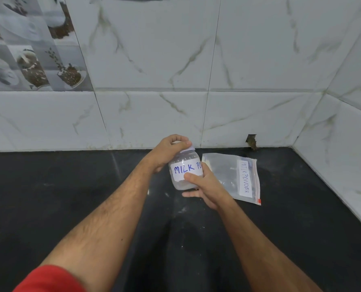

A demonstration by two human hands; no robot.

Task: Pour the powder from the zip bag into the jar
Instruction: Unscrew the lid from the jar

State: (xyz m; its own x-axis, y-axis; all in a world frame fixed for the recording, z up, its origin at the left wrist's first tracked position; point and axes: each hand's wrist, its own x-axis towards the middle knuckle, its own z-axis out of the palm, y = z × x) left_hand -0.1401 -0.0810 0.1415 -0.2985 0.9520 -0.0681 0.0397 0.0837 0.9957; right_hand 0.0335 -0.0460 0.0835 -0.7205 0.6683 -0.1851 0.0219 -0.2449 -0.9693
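Clear plastic, the milk powder jar (185, 172) sits held above the black table (70, 186), the right hand (207, 186) wrapped round its body with the thumb on the label, while the fingers (180, 141) of the left hand (167, 152) curl over its white lid (185, 147). Judging by that grip, the lid is being turned, whether off or on I cannot tell; keep the lower hand firm and the jar upright while twisting. Just right of the right fingers lies the zip bag (232, 178), flat, looking nearly empty

Even, soft indoor light; wide-angle view with bent edges.
The wall tiles (259, 60) look bright, the dark tabletop (49, 197) shows dull sheen, a soft shadow sits near the bottom centre, and corners seem slightly blurred.
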